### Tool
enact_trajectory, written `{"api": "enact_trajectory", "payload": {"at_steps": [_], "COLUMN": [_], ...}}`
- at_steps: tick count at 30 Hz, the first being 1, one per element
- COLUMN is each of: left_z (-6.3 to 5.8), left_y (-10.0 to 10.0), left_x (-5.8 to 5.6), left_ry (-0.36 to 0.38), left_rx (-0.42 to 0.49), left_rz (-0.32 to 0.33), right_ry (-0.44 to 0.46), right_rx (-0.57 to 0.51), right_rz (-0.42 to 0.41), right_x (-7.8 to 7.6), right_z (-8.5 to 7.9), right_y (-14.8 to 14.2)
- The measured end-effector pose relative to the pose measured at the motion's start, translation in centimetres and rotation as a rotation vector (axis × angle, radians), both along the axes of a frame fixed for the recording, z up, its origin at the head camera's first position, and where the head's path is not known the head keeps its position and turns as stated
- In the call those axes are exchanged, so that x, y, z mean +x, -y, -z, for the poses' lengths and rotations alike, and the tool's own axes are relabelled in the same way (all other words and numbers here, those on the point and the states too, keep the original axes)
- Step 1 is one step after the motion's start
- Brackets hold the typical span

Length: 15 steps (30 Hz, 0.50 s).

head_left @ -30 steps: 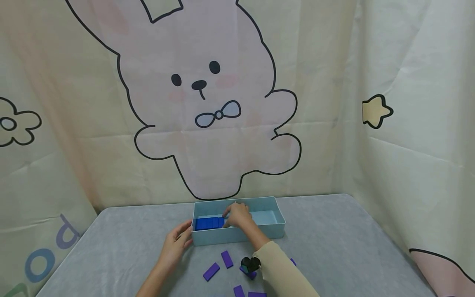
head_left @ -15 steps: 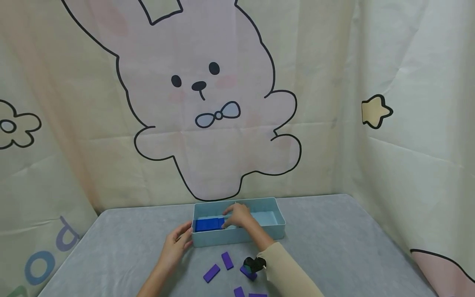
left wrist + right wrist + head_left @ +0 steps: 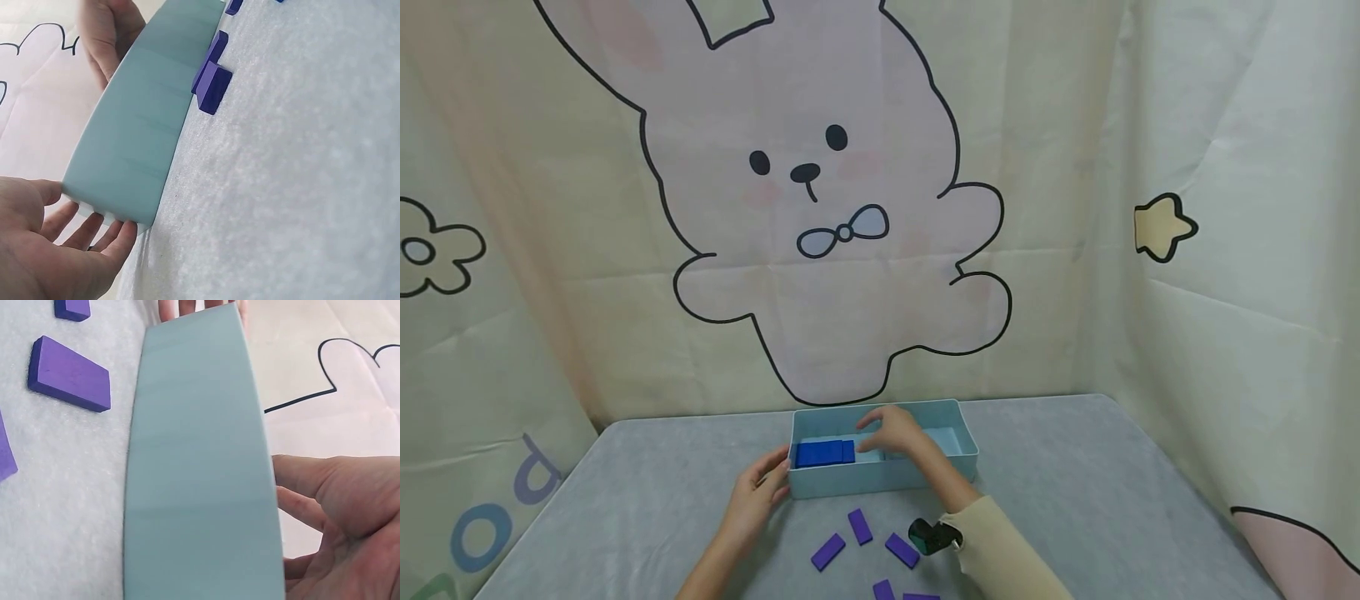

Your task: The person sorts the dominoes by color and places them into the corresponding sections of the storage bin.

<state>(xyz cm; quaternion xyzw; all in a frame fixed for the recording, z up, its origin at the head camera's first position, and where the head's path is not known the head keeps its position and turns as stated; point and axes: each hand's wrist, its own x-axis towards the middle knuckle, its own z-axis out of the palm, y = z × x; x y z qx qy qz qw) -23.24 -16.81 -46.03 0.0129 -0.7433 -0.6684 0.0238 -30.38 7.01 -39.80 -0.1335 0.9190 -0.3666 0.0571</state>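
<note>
Grasping nothing between the parted fingers (image 3: 303,507) of the right hand (image 3: 901,433) within the teal box (image 3: 857,481), touching its nine-o'clock end with the left hand (image 3: 757,492) unclenched, with blue blocks (image 3: 820,453) inside toward nine and purple blocks (image 3: 827,552) outside toward six, partly cut off.

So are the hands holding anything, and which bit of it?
Nothing looks held. The left hand just touches the left end of the blue box; the right hand, finger and thumb apart, shows nothing between them.

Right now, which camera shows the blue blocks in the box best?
The head view: it looks into the box, onto the blue blocks. Both wrist views show none of them; the box's wall hides them.
</note>
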Motion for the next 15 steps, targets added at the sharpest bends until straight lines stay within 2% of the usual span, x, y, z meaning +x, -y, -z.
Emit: {"api": "enact_trajectory", "payload": {"at_steps": [8,15], "left_z": [-0.1,-0.1], "left_y": [0.0,0.1], "left_x": [0.1,0.0], "left_ry": [0.01,0.01], "left_rx": [-0.002,-0.002], "left_rz": [-0.007,-0.004], "right_ry": [-0.012,-0.021], "right_rx": [-0.029,-0.095], "right_rz": [-0.011,-0.01], "right_x": [0.8,1.9], "right_z": [-0.7,-1.4], "right_y": [-0.9,-1.3]}}
